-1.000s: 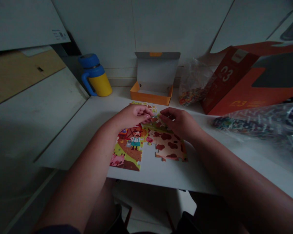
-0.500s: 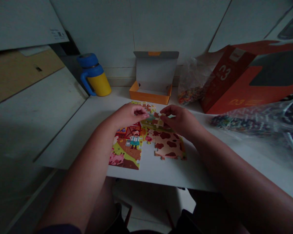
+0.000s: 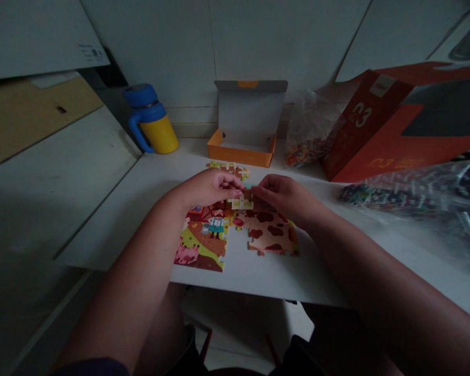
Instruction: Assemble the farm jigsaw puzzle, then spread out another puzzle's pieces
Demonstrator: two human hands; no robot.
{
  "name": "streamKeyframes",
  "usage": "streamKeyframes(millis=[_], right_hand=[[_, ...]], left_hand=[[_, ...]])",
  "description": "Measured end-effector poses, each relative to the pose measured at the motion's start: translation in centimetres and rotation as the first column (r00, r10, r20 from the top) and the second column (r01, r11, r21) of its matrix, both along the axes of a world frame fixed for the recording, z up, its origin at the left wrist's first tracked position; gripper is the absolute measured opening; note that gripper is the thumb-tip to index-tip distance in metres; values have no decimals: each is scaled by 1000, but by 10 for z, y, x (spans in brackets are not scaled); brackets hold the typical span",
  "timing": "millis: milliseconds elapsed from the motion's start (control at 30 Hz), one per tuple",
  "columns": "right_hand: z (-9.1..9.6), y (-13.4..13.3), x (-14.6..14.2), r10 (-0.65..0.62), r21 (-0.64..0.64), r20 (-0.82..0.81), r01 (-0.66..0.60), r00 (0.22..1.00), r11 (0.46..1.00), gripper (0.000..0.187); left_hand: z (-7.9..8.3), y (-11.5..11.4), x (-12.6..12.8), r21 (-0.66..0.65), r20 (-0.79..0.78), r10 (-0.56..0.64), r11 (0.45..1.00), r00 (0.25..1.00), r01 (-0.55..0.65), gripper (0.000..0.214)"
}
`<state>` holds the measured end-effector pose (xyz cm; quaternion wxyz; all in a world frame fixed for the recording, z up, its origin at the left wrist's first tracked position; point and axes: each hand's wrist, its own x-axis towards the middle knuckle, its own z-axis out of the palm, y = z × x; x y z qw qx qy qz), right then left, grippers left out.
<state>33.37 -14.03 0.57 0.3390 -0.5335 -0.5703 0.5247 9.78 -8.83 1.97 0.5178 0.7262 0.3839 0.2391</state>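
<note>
Leftward went the puzzle piece (image 3: 242,202), pinched by my right hand (image 3: 284,194); left hand (image 3: 209,187), I can't tell; red box (image 3: 354,133) reads "23".

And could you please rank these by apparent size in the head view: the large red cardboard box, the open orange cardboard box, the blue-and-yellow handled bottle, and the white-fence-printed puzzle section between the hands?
Largest to smallest:
1. Red cardboard box
2. Open orange box, lid included
3. Handled bottle
4. Puzzle section, partly covered
</note>
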Motion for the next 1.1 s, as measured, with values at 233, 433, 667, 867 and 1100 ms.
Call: streamKeyframes(millis=[233, 433, 667, 867, 1100], right_hand=[[1, 2, 2, 26, 45, 42, -28, 999, 999, 21], [-1, 1, 3, 134, 67, 20, -135, 991, 989, 24], [-7, 2, 7, 273, 53, 37, -275, 961, 960, 19], [0, -4, 8, 400, -29, 118, -399, 909, 916, 16], [15, -10, 5, 501, -75, 302, -504, 811, 861, 19]], left_hand=[[4, -1, 3, 4, -55, -6, 1000, 998, 6, 15], [4, -4, 3, -81, -18, -25, 996, 1000, 24, 19], [0, -4, -1, -134, -37, -106, 986, 994, 100, 14], [8, -9, 0, -128, -113, -176, 979, 978, 161, 6], [7, -7, 1, -81, -213, -149, 988, 966, 135, 12]])
